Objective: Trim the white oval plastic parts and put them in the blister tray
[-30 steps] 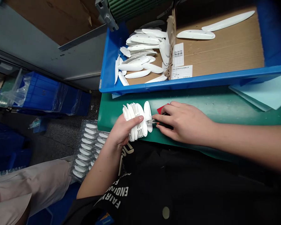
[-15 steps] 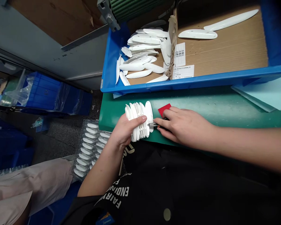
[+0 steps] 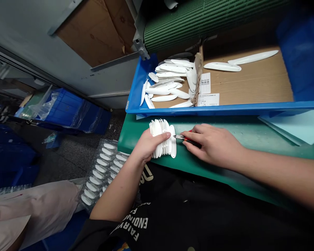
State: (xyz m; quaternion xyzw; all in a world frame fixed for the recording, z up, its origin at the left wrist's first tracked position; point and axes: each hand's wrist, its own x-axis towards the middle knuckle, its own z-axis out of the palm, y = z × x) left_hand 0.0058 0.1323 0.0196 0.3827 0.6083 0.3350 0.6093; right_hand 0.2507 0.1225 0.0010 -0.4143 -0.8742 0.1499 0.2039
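My left hand [image 3: 148, 143] is closed around a row of thin white oval plastic parts [image 3: 161, 129], standing side by side, with my thumb across them. One white oval part [image 3: 173, 150] sits at the right end of the row. My right hand [image 3: 211, 143] grips red-handled cutting pliers [image 3: 180, 137], their metal jaws pointing left at that end part. The jaw tips reach its edge; whether they touch it I cannot tell. My palm and fingers hide most of the handles.
Beyond my hands stands a blue bin [image 3: 172, 111], split by a cardboard divider [image 3: 199, 78], with loose white parts [image 3: 170, 75] inside. The green tabletop [image 3: 240, 136] carries light-blue sheets [image 3: 300, 125]. A tray of white parts [image 3: 101, 168] lies left, near another person's light sleeve [image 3: 42, 205].
My view has shifted, so the bin and hands sit lower and farther right. The pliers' jaws show more clearly just right of the row. A red patch above my right hand no longer shows.
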